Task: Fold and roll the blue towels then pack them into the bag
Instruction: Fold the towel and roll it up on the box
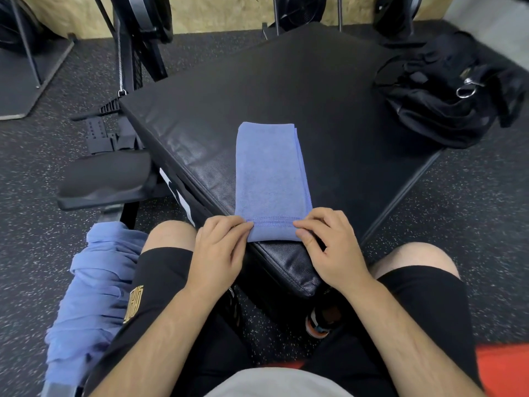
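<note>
A blue towel [270,173], folded into a long narrow strip, lies on the black padded box [286,90] and runs away from me. Its near end is turned over into a first small roll at the box's front corner. My left hand [220,245] pinches the roll's left end and my right hand [329,242] pinches its right end. A heap of loose blue towels [94,296] lies by my left thigh. The black bag [449,90] sits on the box's far right corner, slumped; I cannot tell whether it is unzipped.
A black padded bench seat [106,179] stands left of the box. Exercise machine frames [134,38] stand behind the box against a wooden wall. Speckled rubber floor [458,210] surrounds everything. My knees flank the box's near corner.
</note>
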